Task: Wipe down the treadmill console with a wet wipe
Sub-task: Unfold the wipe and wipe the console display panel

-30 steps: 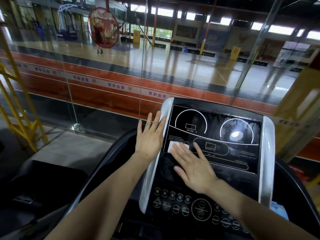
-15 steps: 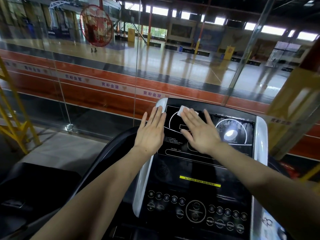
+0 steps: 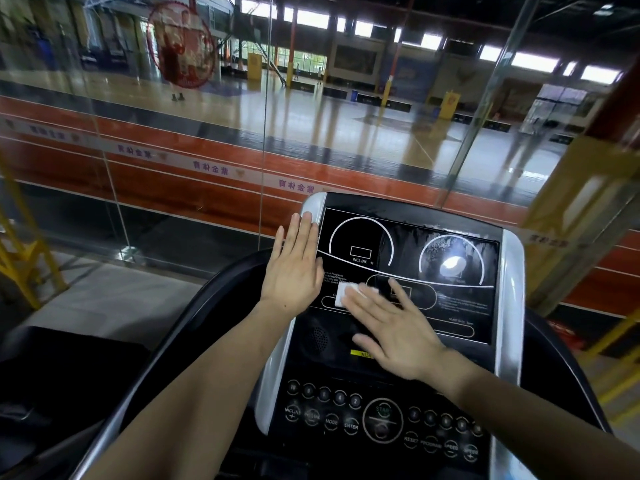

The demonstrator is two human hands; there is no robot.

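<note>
Wet wipe: a small white folded wet wipe (image 3: 348, 295) lies flat on the display panel, in the middle of the frame, mostly covered by fingertips, its left edge showing.
Right hand: the right hand (image 3: 391, 332) lies flat with fingers straight and spread, pressing the wipe against the panel; it does not curl round it.
Left hand: the left hand (image 3: 294, 268) rests open, fingers together and straight, on the silver left edge of the console, just left of the wipe, apart from the right hand.
Console: the treadmill console (image 3: 408, 386) fills the lower centre and right; a black display with two white dial arcs sits above, one marked INCLINE.
Display surface: streaks and a bright lamp reflection (image 3: 452, 266) show on the right dial.
Buttons: a round START button (image 3: 382, 419) sits low in the frame, with rows of small keys either side.
Surroundings: a glass wall (image 3: 207, 133) stands beyond, with a sports court (image 3: 346, 126) across the upper frame.
</note>
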